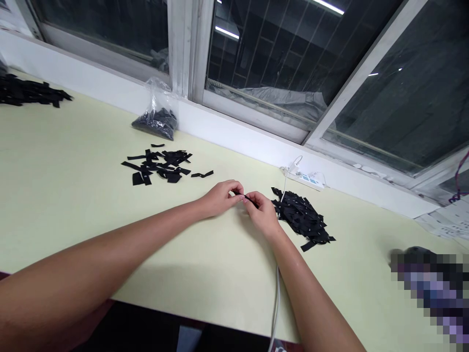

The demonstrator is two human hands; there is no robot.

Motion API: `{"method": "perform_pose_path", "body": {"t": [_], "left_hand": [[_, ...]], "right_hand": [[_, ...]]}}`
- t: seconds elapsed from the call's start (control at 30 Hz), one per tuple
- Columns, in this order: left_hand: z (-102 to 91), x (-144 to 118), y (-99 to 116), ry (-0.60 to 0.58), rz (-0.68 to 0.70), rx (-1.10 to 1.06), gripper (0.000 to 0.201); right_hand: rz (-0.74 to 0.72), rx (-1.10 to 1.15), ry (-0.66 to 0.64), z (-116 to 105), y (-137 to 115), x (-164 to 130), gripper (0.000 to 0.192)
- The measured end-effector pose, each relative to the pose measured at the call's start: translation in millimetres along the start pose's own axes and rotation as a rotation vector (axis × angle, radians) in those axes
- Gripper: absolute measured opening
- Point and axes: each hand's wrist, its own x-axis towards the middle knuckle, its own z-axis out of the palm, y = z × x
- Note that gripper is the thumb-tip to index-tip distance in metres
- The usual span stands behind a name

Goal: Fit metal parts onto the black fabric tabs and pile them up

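Both hands meet near the middle of the pale worktop [66, 195], fingertips together over one small black strip [246, 197]. The left hand [220, 197] has a narrow grip, thumb and forefinger pinched on the strip's left end; the right hand [262, 211] pinches the other end the same way, so the strip lies stretched between them just above the worktop. Holding it by both ends likely keeps so small and limp a piece flat and under control.

At about 3 o'clock from the hands, touching the right wrist's far side, lies a dense pile [302, 218] of similar black pieces, close enough to pick from without reaching. At about 10 o'clock, well apart, a looser scatter [161, 165] of black pieces is spread flat, with one stray piece [202, 174] near it. Beyond that, against the sill, stands a clear bag [158, 113] holding dark bits. A further black heap [31, 92] lies at the far left edge.

A white cable [275, 303] runs from the near edge under the right forearm toward a power strip [308, 181] at 1 o'clock by the window.
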Motion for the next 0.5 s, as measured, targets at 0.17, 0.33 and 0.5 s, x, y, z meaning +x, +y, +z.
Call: {"method": "perform_pose_path", "body": {"t": [0.17,0.33,0.5], "left_hand": [[0.8,-0.5,2.2,0.0,-0.059,-0.053,0.011],[0.9,0.0,0.4,0.014,-0.07,-0.045,0.012],[-2.0,2.3,-5.9,0.105,-0.085,-0.015,0.013]], "right_hand": [[-0.031,-0.055,0.024,0.1,-0.3,-0.7,0.025],[-0.029,-0.117,0.039,-2.1,-2.7,-1.2,0.023],[-0.028,-0.495,0.083,-11.1,-3.4,-3.0,0.019]]}}
